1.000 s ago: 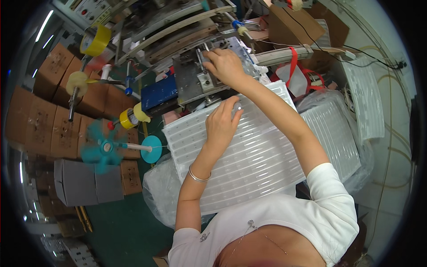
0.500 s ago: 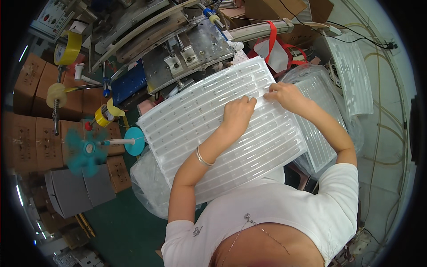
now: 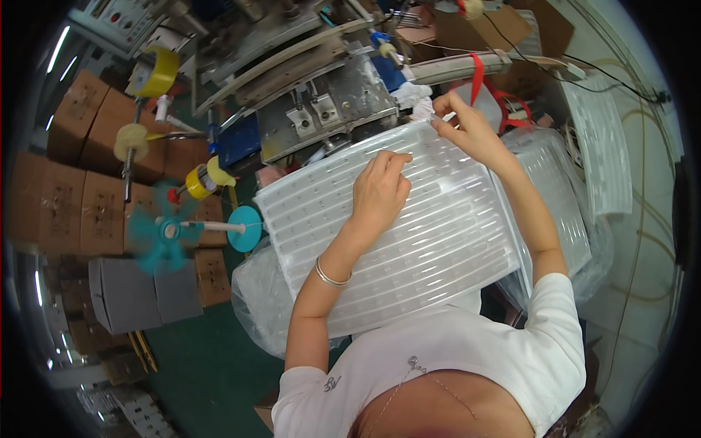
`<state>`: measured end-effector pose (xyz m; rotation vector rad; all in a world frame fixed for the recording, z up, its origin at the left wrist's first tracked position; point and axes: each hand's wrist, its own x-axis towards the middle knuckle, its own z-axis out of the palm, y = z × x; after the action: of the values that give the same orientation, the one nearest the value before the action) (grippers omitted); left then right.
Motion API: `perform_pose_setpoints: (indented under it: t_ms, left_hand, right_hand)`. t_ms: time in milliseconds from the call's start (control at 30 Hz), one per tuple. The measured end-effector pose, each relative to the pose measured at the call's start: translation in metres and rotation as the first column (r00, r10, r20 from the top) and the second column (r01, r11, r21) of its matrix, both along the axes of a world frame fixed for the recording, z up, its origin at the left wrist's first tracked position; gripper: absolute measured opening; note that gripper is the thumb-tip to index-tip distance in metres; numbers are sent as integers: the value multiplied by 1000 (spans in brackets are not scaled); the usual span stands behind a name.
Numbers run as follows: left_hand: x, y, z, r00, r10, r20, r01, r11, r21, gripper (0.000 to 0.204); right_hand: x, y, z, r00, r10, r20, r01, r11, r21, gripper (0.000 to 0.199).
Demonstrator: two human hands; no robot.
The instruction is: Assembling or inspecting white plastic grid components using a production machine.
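A large clear ribbed plastic tray (image 3: pixel 431 241) lies tilted across my lap in the middle of the view. My left hand (image 3: pixel 380 191) rests on its upper middle with fingers curled, pressing the tray surface. My right hand (image 3: pixel 467 128) is at the tray's far right corner, fingers pinched on a small clear piece at the edge. A thin bracelet (image 3: pixel 332 276) circles my left wrist.
A metal machine (image 3: pixel 321 102) with rails stands just beyond the tray. Tape rolls on spindles (image 3: pixel 157 73) and a teal fan-like wheel (image 3: pixel 157 237) are at the left, beside stacked cardboard boxes (image 3: pixel 80 168). More clear trays in plastic bags (image 3: pixel 577 197) sit at the right.
My right hand went from the machine to the tray's right side, then up to the tray's far right corner. My left hand stayed on the tray. The view shifted downward.
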<state>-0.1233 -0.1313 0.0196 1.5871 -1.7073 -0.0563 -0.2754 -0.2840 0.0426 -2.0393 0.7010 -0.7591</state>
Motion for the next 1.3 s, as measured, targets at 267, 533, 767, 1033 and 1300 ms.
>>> perform_pose_setpoints:
  t_ms: [267, 533, 767, 1033, 1300]
  left_hand:
    - [64, 35, 2, 926, 365, -93, -359, 930, 76, 26]
    - [99, -16, 44, 808, 586, 52, -583, 810, -62, 28]
    - [124, -59, 64, 742, 450, 497, -529, 848, 21, 31]
    - [70, 4, 48, 894, 428, -135, -423, 904, 67, 22]
    - [24, 0, 20, 960, 281, 2, -281, 959, -50, 23]
  right_hand:
    - [30, 2, -11, 995, 53, 90, -57, 997, 51, 28]
    - [61, 30, 17, 954, -6, 300, 54, 987, -152, 29]
    - [114, 28, 15, 953, -37, 301, 217, 775, -594, 25]
    - [175, -3, 16, 974, -228, -19, 134, 636, -760, 21]
    - [135, -15, 9, 982, -166, 95, 191, 884, -426, 35]
